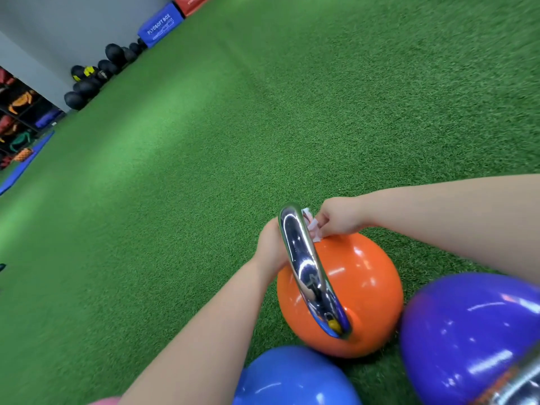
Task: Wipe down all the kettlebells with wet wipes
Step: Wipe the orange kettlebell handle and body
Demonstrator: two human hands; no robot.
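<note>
Right hand [339,219] pinching wet wipe [313,229] against chrome handle [304,264], left hand [270,247] gripping handle

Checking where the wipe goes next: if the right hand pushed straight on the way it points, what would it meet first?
Probably the chrome handle of the orange kettlebell; the right hand holds the wipe right beside it.

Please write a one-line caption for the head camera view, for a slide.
Right hand wipes orange kettlebell's chrome handle with white wet wipe; left hand steadies it.

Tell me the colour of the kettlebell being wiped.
Orange kettlebell with a shiny chrome handle, seen in the head view.
</note>
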